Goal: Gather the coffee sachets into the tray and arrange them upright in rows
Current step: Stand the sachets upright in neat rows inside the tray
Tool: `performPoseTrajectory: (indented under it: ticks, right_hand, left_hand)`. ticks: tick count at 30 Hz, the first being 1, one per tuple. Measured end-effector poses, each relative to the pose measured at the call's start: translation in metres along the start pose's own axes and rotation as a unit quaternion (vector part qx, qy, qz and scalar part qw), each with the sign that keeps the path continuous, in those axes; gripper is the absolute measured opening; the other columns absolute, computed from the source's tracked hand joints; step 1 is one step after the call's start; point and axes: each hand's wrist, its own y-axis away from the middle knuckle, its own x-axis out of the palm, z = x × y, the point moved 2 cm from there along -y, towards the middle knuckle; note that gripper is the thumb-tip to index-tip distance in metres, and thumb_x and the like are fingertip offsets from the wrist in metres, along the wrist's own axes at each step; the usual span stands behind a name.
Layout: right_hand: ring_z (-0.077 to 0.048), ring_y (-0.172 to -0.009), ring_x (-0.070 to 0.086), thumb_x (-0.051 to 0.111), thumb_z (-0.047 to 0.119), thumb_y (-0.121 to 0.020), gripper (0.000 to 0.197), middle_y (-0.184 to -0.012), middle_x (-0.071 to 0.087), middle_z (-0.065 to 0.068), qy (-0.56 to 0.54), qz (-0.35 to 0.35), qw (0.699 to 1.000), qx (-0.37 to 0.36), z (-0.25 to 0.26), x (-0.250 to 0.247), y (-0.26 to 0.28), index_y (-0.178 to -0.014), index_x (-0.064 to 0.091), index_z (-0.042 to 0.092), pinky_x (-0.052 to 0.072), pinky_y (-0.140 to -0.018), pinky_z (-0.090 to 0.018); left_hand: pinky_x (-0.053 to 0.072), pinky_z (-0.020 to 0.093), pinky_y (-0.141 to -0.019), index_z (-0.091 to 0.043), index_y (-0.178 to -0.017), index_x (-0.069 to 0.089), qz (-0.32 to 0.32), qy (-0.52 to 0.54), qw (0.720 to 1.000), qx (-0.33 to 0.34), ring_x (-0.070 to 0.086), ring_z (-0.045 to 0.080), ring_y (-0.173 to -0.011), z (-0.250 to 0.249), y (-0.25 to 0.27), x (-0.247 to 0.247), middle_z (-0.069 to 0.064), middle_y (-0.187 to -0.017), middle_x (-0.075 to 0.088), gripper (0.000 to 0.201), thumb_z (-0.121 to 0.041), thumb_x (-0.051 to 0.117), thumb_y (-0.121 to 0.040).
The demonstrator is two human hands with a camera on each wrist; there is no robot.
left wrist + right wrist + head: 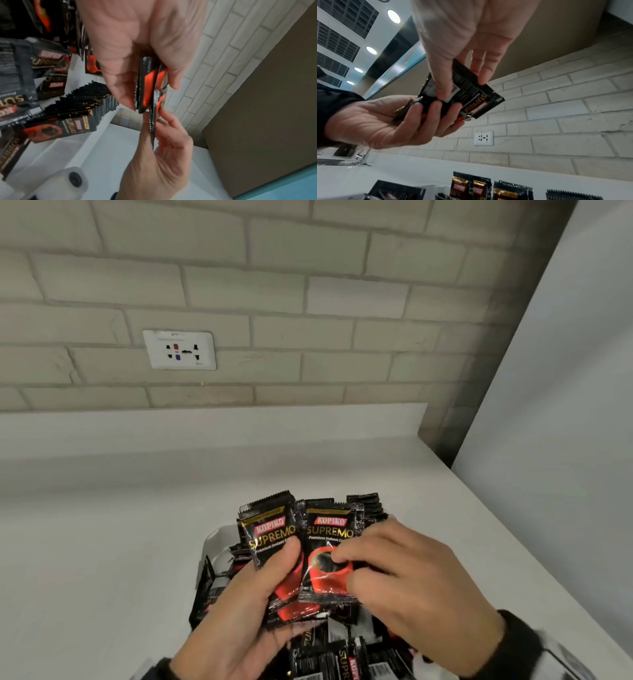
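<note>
Both hands hold black Kopiko Supremo coffee sachets above a white tray (213, 540). My left hand (274, 571) grips a small stack of sachets (270, 537), with the thumb across the front. My right hand (344, 563) pinches one sachet (327, 542) beside that stack, with its edge overlapping it. Seen edge-on in the left wrist view, the stack (145, 83) sits just above the single sachet (152, 121). A row of upright sachets (89, 104) stands in the tray, and loose sachets (49, 60) lie around it.
The tray sits on a white counter (102, 542) against a brick wall with a socket (180, 349). A white panel (565, 405) closes off the right side. In the right wrist view, a tap (363, 157) stands at the far left.
</note>
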Motion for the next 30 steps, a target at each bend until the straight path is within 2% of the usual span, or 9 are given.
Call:
performPoseTrajectory:
  ticks: [7,11,14,17,19,22,25,27,30]
  right_hand:
    - [-0.011,-0.092,0.047,0.029,0.018,-0.096,0.018,-0.106,0.048,0.005,-0.061,-0.013,0.996,0.062,0.004,0.014,0.01,-0.085,0.043,0.02,0.052,-0.062,-0.026]
    - [-0.011,-0.099,0.047,0.036,0.006,-0.077,0.021,-0.117,0.043,0.006,-0.122,0.014,0.988,0.09,0.005,0.022,0.019,-0.087,0.046,0.022,0.049,-0.069,-0.024]
    - [-0.004,-0.116,0.044,0.032,0.003,-0.069,0.036,-0.125,0.039,0.014,-0.278,-0.001,0.949,0.149,0.002,0.021,0.024,-0.089,0.05,0.027,0.041,-0.091,-0.016]
    - [-0.005,-0.116,0.049,0.034,0.007,-0.068,0.038,-0.124,0.044,0.019,-0.383,-0.069,0.895,0.218,-0.006,0.009,0.02,-0.088,0.05,0.035,0.041,-0.095,-0.016]
    - [-0.003,-0.114,0.051,0.042,0.016,-0.073,0.031,-0.121,0.047,0.02,-0.396,-0.096,0.879,0.25,-0.014,-0.002,0.015,-0.09,0.05,0.04,0.041,-0.094,-0.014]
    - [0.01,-0.118,0.04,0.059,0.041,-0.076,0.034,-0.119,0.044,0.034,-0.318,0.029,0.905,0.282,-0.021,-0.016,-0.002,-0.103,0.042,0.053,0.034,-0.096,-0.007]
    - [0.017,-0.113,0.036,0.065,0.043,-0.077,0.062,-0.12,0.041,0.034,-0.258,0.213,0.904,0.267,-0.02,-0.013,-0.014,-0.123,0.026,0.057,0.03,-0.098,-0.008]
    - [0.014,-0.107,0.041,0.066,0.035,-0.08,0.064,-0.115,0.046,0.028,-0.258,0.231,0.902,0.259,-0.018,-0.008,-0.021,-0.133,0.031,0.047,0.035,-0.096,-0.011]
    - [0.005,-0.095,0.057,0.068,0.026,-0.08,0.045,-0.111,0.061,0.02,-0.291,0.228,0.885,0.283,-0.018,-0.005,-0.026,-0.121,0.053,0.037,0.045,-0.087,-0.017]
  left_hand:
    - [0.057,0.036,-0.049,-0.004,-0.096,0.06,-0.024,-0.046,0.998,0.024,0.07,0.029,-0.062,0.0,0.003,-0.001,0.02,-0.078,0.072,0.046,-0.005,0.07,-0.052]
    - [0.058,0.035,-0.055,-0.001,-0.099,0.061,-0.031,-0.052,0.997,0.052,0.07,0.026,-0.066,0.002,0.002,-0.004,0.018,-0.083,0.072,0.048,-0.004,0.069,-0.052]
    - [0.057,0.029,-0.055,-0.007,-0.092,0.063,-0.052,-0.064,0.992,0.1,0.07,0.021,-0.065,0.0,0.002,-0.004,0.013,-0.08,0.073,0.038,-0.003,0.068,-0.054]
    - [0.054,0.029,-0.056,-0.014,-0.077,0.067,-0.082,-0.115,0.977,0.161,0.07,0.019,-0.064,-0.006,0.004,-0.005,0.008,-0.075,0.073,0.024,0.005,0.069,-0.061]
    - [0.05,0.028,-0.062,-0.018,-0.074,0.069,-0.104,-0.174,0.961,0.19,0.07,0.016,-0.068,-0.007,0.005,-0.008,0.002,-0.076,0.074,0.024,0.005,0.073,-0.066]
    - [0.049,0.014,-0.053,-0.021,-0.077,0.065,-0.101,-0.229,0.946,0.205,0.068,0.005,-0.063,-0.007,0.009,-0.006,-0.008,-0.07,0.073,0.026,0.0,0.076,-0.067]
    - [0.042,0.004,-0.047,-0.026,-0.075,0.058,-0.08,-0.257,0.938,0.22,0.063,-0.005,-0.056,-0.006,0.013,0.001,-0.018,-0.062,0.068,0.036,0.006,0.074,-0.069]
    - [0.043,0.003,-0.048,-0.029,-0.076,0.056,-0.065,-0.271,0.935,0.218,0.063,-0.007,-0.057,-0.006,0.015,0.003,-0.022,-0.062,0.068,0.04,0.007,0.073,-0.068]
    - [0.047,0.007,-0.053,-0.025,-0.078,0.064,-0.049,-0.266,0.941,0.203,0.067,-0.001,-0.066,-0.008,0.015,-0.003,-0.015,-0.072,0.072,0.032,0.003,0.074,-0.068]
